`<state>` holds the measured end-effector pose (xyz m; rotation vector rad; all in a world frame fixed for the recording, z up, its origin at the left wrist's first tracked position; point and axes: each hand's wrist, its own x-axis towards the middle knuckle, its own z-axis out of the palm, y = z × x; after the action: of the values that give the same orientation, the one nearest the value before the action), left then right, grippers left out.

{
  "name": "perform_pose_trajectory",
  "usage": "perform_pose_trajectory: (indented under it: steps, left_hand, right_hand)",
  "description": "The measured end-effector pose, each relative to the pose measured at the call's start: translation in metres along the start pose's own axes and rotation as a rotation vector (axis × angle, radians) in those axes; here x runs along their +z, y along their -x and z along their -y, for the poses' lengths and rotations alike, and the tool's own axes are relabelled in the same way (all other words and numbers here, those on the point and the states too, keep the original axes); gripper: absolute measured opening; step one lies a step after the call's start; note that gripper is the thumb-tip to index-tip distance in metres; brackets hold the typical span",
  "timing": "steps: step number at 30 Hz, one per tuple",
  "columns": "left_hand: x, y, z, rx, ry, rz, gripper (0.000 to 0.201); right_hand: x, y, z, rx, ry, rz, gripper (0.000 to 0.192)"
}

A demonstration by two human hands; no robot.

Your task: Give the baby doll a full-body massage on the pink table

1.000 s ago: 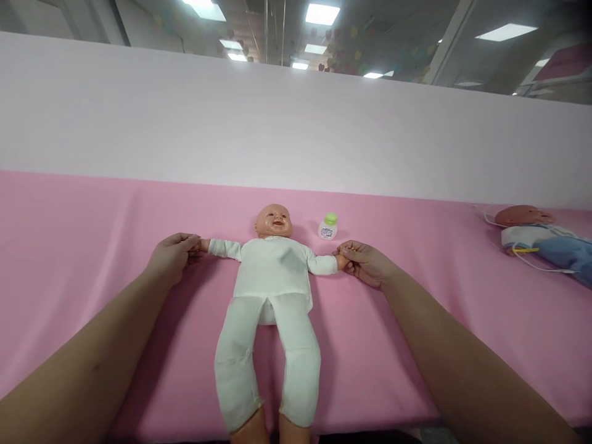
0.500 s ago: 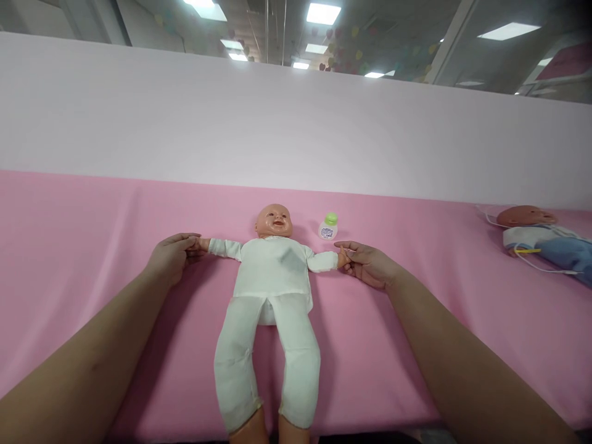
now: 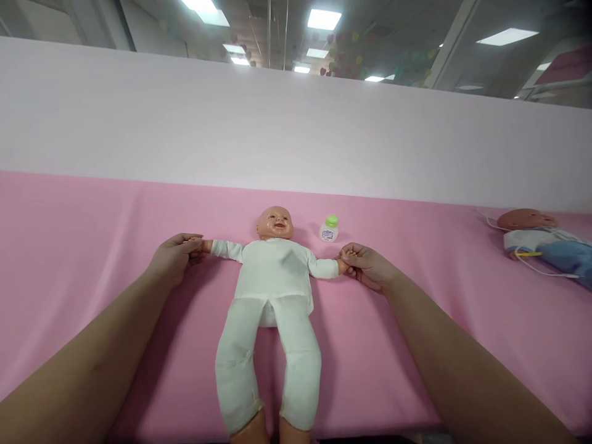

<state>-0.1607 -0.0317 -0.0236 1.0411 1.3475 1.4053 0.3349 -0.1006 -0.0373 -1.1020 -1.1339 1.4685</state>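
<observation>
You have the baby doll lying on its back in the middle of the pink table, head at the far side, legs reaching toward you and over the near edge. Your left hand is closed around the doll's hand at the left, and your right hand has its fingers curled around the doll's other hand at the right; both grips are clenched lightly on those small hands, with the white sleeves stretched out straight to either side.

To do this well, hold at the doll's hands rather than the cloth sleeves, so the fabric does not slide or bunch. Keep both sides even, so the trunk stays flat and centred and the head does not roll. Press gently; the limbs look soft and should bend easily.

Mind the small bottle with a green cap standing just beyond your right hand, near the doll's head. A second doll with a cord lies well apart at the far right.
</observation>
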Motion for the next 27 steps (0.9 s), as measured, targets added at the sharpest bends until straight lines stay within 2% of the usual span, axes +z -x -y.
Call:
perform_pose_trajectory:
  steps: [5, 9, 11, 18, 24, 27]
  left_hand:
    - [0.0, -0.002, 0.002, -0.009, -0.029, -0.033, 0.019]
    - [0.002, 0.0, 0.0, -0.031, -0.022, -0.034, 0.015]
    - [0.003, 0.001, -0.002, -0.048, -0.01, -0.026, 0.016]
    - [0.004, 0.003, -0.007, -0.069, 0.031, 0.017, 0.029]
    - [0.001, 0.0, -0.002, -0.041, 0.015, 0.027, 0.028]
    - [0.0, -0.001, -0.001, -0.038, -0.014, 0.02, 0.023]
  right_hand:
    - [0.004, -0.006, -0.004, -0.032, 0.057, -0.143, 0.038]
    - [0.005, -0.008, -0.004, -0.005, 0.019, -0.228, 0.028]
    - [0.003, -0.008, -0.003, 0.012, -0.022, -0.195, 0.023]
    - [-0.01, -0.002, 0.0, 0.028, -0.147, -0.008, 0.031]
    - [-0.008, 0.001, 0.003, 0.0, -0.085, 0.048, 0.028]
    - [-0.007, -0.001, 0.0, -0.014, -0.038, 0.021, 0.031]
